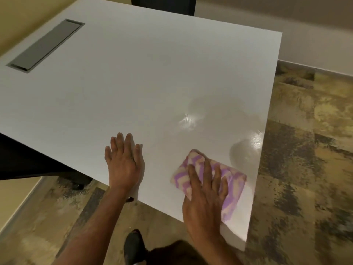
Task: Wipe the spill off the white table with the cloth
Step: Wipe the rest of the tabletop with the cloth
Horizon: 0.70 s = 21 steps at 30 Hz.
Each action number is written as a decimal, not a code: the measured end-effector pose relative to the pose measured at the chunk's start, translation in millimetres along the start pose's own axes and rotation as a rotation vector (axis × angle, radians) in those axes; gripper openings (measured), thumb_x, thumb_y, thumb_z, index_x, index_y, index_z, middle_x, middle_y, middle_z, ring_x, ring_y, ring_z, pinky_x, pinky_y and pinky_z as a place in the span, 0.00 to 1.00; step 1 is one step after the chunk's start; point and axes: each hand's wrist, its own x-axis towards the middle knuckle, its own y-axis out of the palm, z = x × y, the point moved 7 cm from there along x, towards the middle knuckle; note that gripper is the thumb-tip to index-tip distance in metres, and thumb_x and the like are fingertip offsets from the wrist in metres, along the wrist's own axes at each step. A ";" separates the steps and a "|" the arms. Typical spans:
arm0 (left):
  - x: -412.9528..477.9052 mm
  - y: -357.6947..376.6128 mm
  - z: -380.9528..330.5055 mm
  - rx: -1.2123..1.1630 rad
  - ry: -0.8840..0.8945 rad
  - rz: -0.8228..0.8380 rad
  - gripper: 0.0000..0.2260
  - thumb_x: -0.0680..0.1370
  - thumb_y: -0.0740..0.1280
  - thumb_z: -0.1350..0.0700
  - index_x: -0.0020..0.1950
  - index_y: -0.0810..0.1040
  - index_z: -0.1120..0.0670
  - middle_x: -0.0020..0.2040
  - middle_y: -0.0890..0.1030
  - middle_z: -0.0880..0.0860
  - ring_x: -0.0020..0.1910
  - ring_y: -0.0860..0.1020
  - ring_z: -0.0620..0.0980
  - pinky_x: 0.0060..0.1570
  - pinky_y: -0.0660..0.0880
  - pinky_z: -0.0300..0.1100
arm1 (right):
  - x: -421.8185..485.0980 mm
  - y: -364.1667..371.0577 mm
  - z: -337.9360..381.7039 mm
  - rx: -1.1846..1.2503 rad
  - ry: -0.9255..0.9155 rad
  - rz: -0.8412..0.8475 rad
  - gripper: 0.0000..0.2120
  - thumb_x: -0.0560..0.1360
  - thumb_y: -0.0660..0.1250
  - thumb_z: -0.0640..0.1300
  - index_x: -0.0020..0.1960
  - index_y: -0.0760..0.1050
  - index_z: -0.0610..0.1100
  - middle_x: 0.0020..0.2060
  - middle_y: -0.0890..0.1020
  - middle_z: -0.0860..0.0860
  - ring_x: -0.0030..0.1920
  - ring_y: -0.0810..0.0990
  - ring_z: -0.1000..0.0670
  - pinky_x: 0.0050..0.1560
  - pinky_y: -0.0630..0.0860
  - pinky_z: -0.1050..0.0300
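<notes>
A folded purple-and-cream cloth [232, 178] lies flat on the white table [124, 83] near its front right corner. My right hand [204, 194] presses down on the cloth with straight, spread fingers. My left hand [124, 161] rests flat on the bare table by the front edge, to the left of the cloth. A wet, glossy spill [246, 150] shines just beyond the cloth near the right edge, and a thinner wet smear [193, 115] glints further in.
A grey metal cable hatch [45, 45] is set into the table's far left. A dark chair back [163, 4] stands behind the far edge. Patterned carpet [305, 150] lies right of the table. A black shoe [133, 245] shows below the front edge.
</notes>
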 end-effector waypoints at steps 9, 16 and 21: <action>21.9 -15.4 14.5 -0.222 0.222 0.084 0.25 0.87 0.49 0.45 0.81 0.62 0.54 0.83 0.61 0.58 0.84 0.52 0.58 0.81 0.49 0.59 | -53.2 2.5 -2.6 -0.015 0.053 -0.174 0.29 0.71 0.56 0.41 0.71 0.77 0.49 0.74 0.74 0.44 0.74 0.71 0.35 0.72 0.64 0.32; 43.2 -10.2 13.6 -0.054 0.503 0.190 0.27 0.86 0.47 0.43 0.81 0.62 0.55 0.83 0.60 0.59 0.84 0.52 0.59 0.81 0.51 0.60 | -9.0 5.6 4.5 0.049 0.615 -0.138 0.28 0.79 0.60 0.48 0.78 0.66 0.46 0.77 0.67 0.37 0.77 0.63 0.32 0.75 0.57 0.28; 43.0 -9.3 15.3 -0.035 0.524 0.192 0.28 0.87 0.44 0.42 0.80 0.63 0.56 0.81 0.63 0.60 0.83 0.55 0.59 0.80 0.53 0.60 | -0.1 24.1 96.7 0.056 0.390 -0.152 0.35 0.73 0.65 0.37 0.79 0.65 0.49 0.77 0.68 0.39 0.78 0.62 0.33 0.76 0.58 0.30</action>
